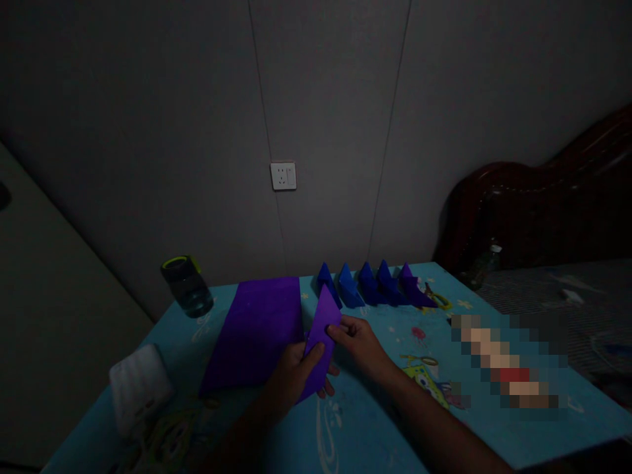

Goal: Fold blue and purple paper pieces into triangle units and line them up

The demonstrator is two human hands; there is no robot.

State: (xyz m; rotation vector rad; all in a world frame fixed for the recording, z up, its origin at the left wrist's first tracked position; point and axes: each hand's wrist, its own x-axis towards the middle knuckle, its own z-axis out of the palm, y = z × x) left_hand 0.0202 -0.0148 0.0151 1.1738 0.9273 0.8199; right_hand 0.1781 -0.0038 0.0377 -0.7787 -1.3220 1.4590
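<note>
A folded piece of purple paper [323, 317], pointed at its top, is held up over the table between both hands. My left hand [302, 368] grips its lower left part, thumb in front and fingers behind. At the right edge my right hand [353, 336] pinches it between thumb and fingers. Left of the hands lies a large purple paper sheet or stack [257, 326]. Behind them stands a row of several folded paper boats, among them a light blue one [349, 289] and a purple one [413, 288].
The table has a blue cartoon-print cover [375, 421]. A dark water bottle [187, 286] stands back left, and a white object [141, 388] lies front left. Scissors [437, 297] lie by the boats. A blurred-out patch [508, 362] covers something at right. The wall stands behind.
</note>
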